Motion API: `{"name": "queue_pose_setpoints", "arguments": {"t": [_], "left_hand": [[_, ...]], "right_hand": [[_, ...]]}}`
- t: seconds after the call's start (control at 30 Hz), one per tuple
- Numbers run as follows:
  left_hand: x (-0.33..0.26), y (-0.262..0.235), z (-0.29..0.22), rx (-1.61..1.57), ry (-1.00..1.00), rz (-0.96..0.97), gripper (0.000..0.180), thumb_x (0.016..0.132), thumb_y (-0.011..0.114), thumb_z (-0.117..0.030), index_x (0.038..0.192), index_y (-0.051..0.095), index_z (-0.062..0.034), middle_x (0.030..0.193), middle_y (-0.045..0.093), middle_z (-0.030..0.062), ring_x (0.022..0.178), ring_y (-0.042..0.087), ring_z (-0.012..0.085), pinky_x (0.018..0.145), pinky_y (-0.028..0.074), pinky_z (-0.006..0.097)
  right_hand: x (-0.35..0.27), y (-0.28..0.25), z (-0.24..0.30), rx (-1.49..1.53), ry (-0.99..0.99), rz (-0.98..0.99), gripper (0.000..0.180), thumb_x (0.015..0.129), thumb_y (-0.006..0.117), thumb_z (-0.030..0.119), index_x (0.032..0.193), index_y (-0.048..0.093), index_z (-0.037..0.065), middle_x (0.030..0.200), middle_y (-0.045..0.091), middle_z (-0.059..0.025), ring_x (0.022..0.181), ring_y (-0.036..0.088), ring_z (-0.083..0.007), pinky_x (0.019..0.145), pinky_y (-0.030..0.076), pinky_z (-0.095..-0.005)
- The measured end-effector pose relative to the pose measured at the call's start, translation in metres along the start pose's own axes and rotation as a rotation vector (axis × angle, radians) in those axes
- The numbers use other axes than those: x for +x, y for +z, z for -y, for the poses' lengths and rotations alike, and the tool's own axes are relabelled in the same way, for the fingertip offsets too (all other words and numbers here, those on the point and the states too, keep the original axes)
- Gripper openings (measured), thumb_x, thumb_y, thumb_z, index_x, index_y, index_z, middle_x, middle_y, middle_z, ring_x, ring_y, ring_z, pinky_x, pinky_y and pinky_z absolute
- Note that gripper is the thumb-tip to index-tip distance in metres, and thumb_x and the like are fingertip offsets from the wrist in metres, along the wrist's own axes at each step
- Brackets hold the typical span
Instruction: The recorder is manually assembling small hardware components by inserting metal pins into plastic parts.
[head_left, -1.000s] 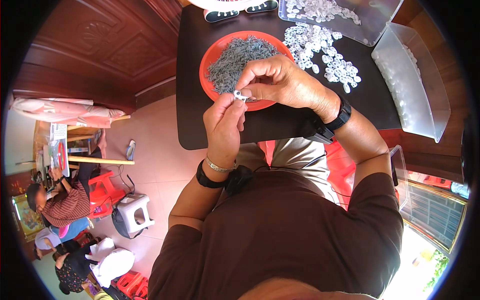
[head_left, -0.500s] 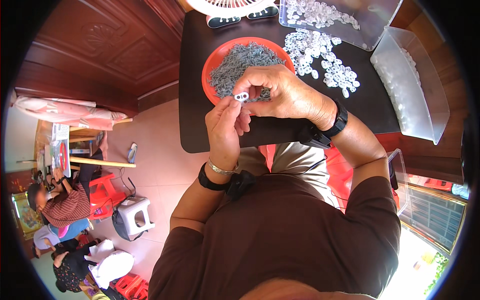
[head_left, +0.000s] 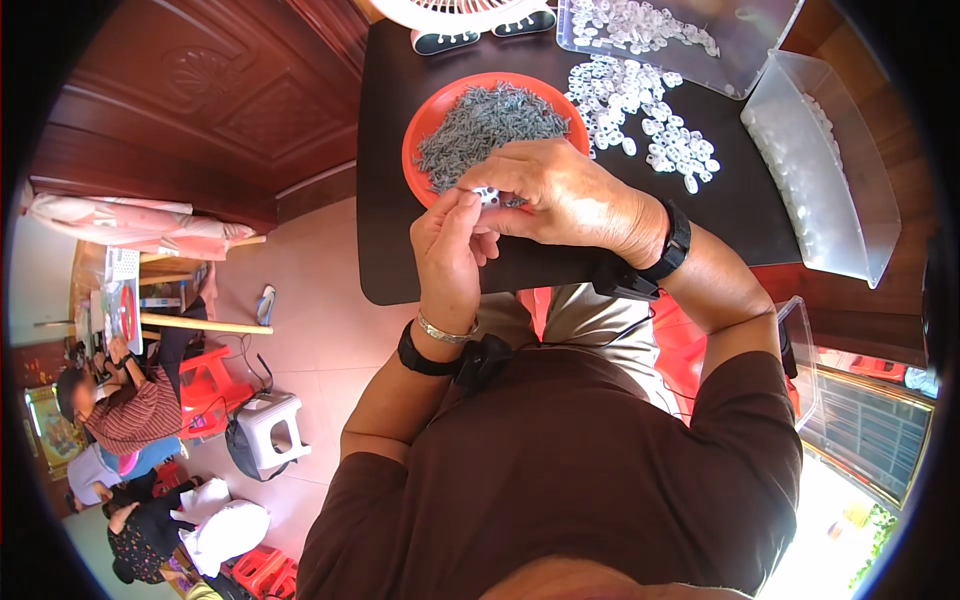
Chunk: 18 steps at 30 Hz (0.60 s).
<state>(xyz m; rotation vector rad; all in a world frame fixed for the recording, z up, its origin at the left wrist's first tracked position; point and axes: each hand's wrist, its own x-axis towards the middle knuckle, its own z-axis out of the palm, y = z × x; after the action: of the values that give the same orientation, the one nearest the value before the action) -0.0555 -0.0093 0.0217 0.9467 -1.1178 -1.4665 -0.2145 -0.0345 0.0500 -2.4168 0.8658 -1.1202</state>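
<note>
Here, both hands meet over the near edge of the orange plate, which sits on a dark table and carries a heap of small grey metal pieces. Left hand: fingers drawn together, thumb and forefinger tips pinching a small white ring-shaped part from below. Right hand: curled over from the right, fingertips closed on the same white part from above, so the piece is held between the two hands just at the plate's front rim. What else the fingers may pinch is too small to tell. Each wrist carries a black band; the left wrist also a thin silver bracelet. Beyond the plate, to the right, a loose scatter of white ring parts lies on the table, well apart from the hands. Further back, a clear flat tray holds more of the same white parts. At the table's right end, a clear plastic bin stands along the edge. A white fan base stands at the far edge, behind the plate. Far left and below, other people sit on the floor near red stools and a small white stool.
</note>
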Motion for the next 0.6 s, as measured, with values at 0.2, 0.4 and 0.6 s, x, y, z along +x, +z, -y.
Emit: {"name": "queue_pose_setpoints", "arguments": {"t": [0.2,0.4,0.6], "left_hand": [[0.0011,-0.0035,0.0059,-0.009,0.072,-0.007,0.03,0.093,0.049,-0.028,0.082,0.06,-0.0023,0.059,0.052,0.0001,0.049,0.046,0.0056,0.045,0.031,0.019],[0.003,-0.0052,0.0084,0.01,0.109,0.007,0.03,0.093,0.049,-0.026,0.081,0.059,-0.0014,0.057,0.05,0.0006,0.048,0.044,0.0056,0.044,0.03,0.019],[0.0015,-0.0017,0.0097,0.018,0.128,0.022,0.029,0.093,0.047,-0.024,0.077,0.057,-0.0008,0.055,0.049,0.0011,0.047,0.043,0.0061,0.044,0.029,0.02]], "right_hand": [[-0.0009,0.0014,0.0012,-0.023,-0.032,0.007,0.022,0.079,0.067,0.019,0.093,0.061,0.003,0.072,0.063,-0.0121,0.071,0.064,-0.0311,0.063,0.052,-0.0385],[-0.002,0.0015,-0.0013,0.03,-0.004,0.063,0.025,0.077,0.07,0.016,0.097,0.06,0.004,0.076,0.063,-0.0102,0.072,0.063,-0.0301,0.063,0.051,-0.0368],[-0.0051,-0.001,-0.0002,-0.066,-0.037,0.047,0.017,0.08,0.066,0.017,0.089,0.061,0.005,0.072,0.061,-0.0092,0.067,0.062,-0.0292,0.06,0.05,-0.0369]]}}
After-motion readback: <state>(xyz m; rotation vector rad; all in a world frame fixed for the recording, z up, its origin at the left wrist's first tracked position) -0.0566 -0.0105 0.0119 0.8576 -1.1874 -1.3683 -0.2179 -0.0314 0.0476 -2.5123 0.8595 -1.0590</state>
